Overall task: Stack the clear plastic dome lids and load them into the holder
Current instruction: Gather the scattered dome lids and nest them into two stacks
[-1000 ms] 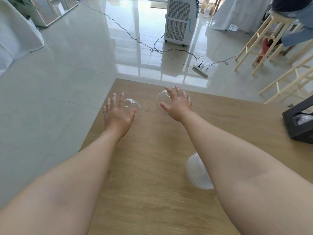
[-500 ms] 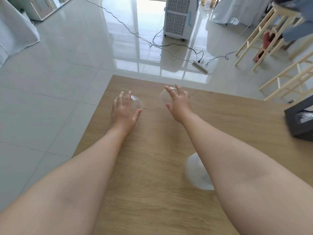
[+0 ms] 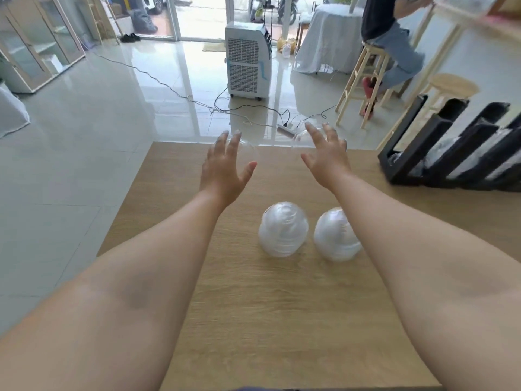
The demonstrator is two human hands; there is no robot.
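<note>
Under my hands I see the light-brown wooden table (image 3: 282, 306) with its fine, darker grain streaks. Between my forearms sit two stacks of clear plastic dome lids (image 3: 283, 232), which look milky white where the layers overlap. To the right of my right hand (image 3: 327, 159) the slotted holder (image 3: 439, 162) is matte black. Beyond both hands the tiled floor (image 3: 112, 114) is glossy pale grey-green, and the boxy air cooler (image 3: 248, 60) is white with blue trim.
</note>
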